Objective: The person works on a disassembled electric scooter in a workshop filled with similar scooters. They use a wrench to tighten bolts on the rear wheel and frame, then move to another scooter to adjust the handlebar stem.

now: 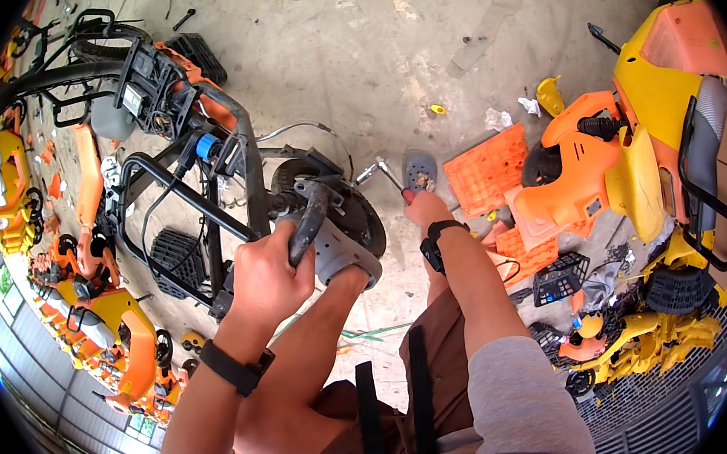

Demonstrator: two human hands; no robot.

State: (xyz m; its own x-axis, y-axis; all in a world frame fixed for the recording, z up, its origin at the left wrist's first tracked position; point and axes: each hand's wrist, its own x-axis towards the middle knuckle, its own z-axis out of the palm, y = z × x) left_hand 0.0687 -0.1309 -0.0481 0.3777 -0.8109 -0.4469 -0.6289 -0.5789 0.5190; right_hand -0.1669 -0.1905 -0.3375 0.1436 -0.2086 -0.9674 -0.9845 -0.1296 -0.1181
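My left hand is closed round a dark curved bar of a stripped scooter frame. The frame lies on the floor to my left, its wheel just beyond that hand. My left foot, in a grey clog, rests against the wheel area. My right hand grips a socket wrench by its handle; its shiny crosswise head points toward the frame, apart from it. Red shows on the handle by my fingers. My right foot's grey clog is on the floor just beyond the wrench.
An orange and yellow scooter body lies at the right, beside an orange plastic panel. Yellow scraps and a black crate lie nearer. A row of orange scooters stands at the left. A black basket lies by the frame.
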